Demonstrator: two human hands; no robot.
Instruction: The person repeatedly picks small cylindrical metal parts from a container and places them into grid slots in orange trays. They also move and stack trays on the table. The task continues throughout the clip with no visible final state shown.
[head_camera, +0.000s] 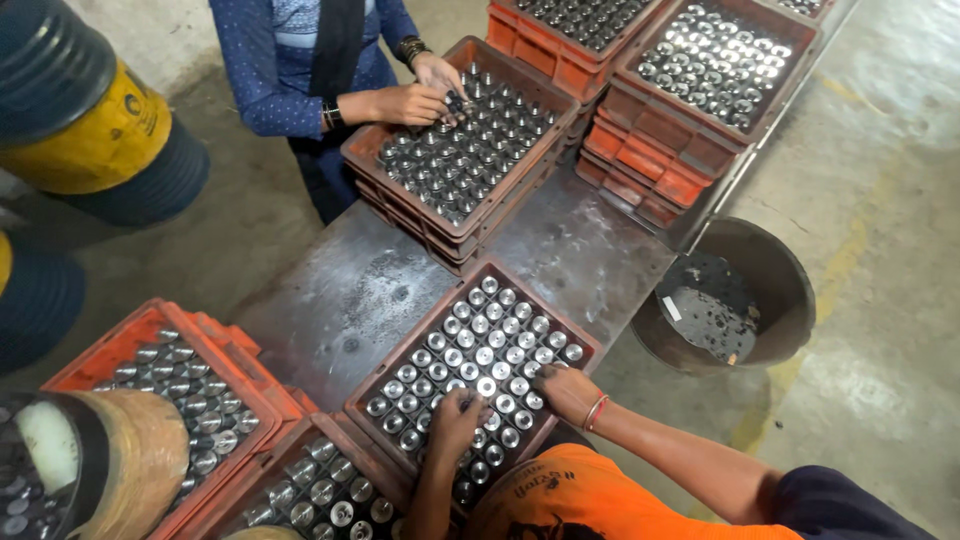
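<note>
A brown plastic tray (590, 348) full of small shiny round metal parts (487, 353) lies on a dark metal table (350, 300) in front of me. My left hand (455, 418) is over the tray's near part, its fingers curled shut around one of the parts. My right hand (568, 390), with a red bangle at the wrist, rests at the tray's near right edge. Its fingers bend down among the parts, and what they hold is hidden.
Across the table a person in blue (290, 60) has both hands in a second brown tray (365, 160) of parts. Stacked orange crates (650, 160) stand far right, more orange crates (240, 350) near left. A dark bucket (790, 290) sits right of the table, a yellow-and-blue drum (90, 130) far left.
</note>
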